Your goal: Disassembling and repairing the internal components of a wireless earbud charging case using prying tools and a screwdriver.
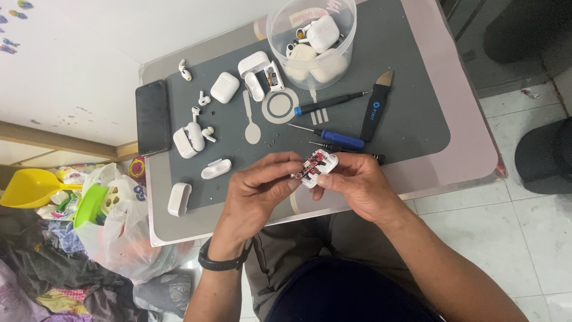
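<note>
Both hands' fingers (280, 173) pinch an opened earbud case (314, 167) above the grey mat (411, 119), white tiled floor (512, 226) beside

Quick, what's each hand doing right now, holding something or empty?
Left hand: closed, fingertips pinching the opened white earbud case part with red circuitry showing.
Right hand: closed on the same case part, steadying it from the other side.

A dark-screened black phone (153, 117) lies at the mat's (411, 119) left edge.
</note>
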